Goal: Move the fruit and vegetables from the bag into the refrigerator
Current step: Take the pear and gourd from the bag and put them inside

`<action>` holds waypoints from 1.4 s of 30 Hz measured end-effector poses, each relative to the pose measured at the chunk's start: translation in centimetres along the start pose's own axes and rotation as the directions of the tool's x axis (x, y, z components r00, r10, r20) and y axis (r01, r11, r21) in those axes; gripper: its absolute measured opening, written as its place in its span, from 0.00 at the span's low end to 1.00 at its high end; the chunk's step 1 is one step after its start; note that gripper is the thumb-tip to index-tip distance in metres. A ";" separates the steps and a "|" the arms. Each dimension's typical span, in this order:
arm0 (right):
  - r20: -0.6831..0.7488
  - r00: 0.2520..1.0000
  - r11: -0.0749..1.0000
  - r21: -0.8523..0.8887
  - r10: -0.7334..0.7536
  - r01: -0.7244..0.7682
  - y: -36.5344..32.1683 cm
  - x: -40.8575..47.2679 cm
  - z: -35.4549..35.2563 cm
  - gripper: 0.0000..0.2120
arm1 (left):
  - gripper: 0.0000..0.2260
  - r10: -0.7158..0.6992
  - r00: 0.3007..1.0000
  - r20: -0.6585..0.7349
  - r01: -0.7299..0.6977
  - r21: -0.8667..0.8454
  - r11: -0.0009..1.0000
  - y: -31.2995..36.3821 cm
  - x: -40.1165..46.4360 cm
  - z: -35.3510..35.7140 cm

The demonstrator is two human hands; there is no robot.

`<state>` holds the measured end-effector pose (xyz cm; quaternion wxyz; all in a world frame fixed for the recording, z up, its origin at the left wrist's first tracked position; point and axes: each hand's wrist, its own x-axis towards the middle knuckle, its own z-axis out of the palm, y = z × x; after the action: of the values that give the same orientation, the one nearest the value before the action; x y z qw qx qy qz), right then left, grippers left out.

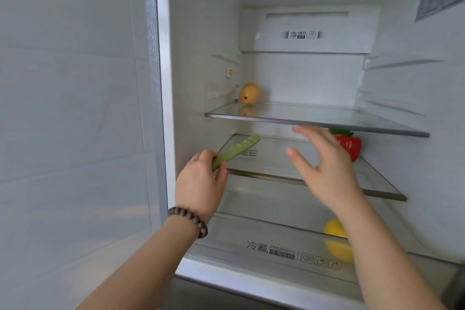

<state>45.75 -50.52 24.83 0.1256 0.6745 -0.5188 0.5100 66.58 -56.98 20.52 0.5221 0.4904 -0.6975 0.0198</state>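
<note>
pale green pea pod, yellow-orange mango, glossy red pepper with green top, yellow fruit, brown bead bracelet

The top glass shelf carries a mango at its back left corner. On the middle shelf a red pepper sits towards the back right. Below, a yellow fruit lies on the drawer cover, near its front right
</note>
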 end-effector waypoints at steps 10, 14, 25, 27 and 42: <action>0.502 0.792 0.909 -0.386 0.348 -0.155 4.0 -3.2 1.1 0.30 | 0.08 -0.060 0.976 0.211 0.050 0.051 0.997 0.3 5.0 3.4; 0.509 0.781 0.909 -0.377 0.362 -0.176 4.5 -3.5 1.1 0.30 | 0.09 -0.089 0.957 0.277 0.035 0.193 0.981 0.3 7.3 6.2; 0.481 0.807 0.921 -0.343 0.342 -0.187 4.4 -3.6 1.3 0.29 | 0.24 -0.154 0.846 0.511 0.037 0.232 0.972 -1.2 8.4 8.8; 0.479 0.808 0.921 -0.341 0.343 -0.189 4.4 -3.7 1.3 0.29 | 0.30 0.001 0.774 0.633 -0.156 0.189 0.970 -1.7 8.2 7.4; 0.474 0.815 0.916 -0.367 0.333 -0.161 3.9 -3.7 1.3 0.30 | 0.41 0.011 0.622 0.783 -0.380 0.290 0.878 -2.2 6.0 6.3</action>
<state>43.45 -50.98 19.84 0.0142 0.6858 -0.6906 0.2293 63.83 -65.55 21.07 0.0532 0.4732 -0.8791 0.0230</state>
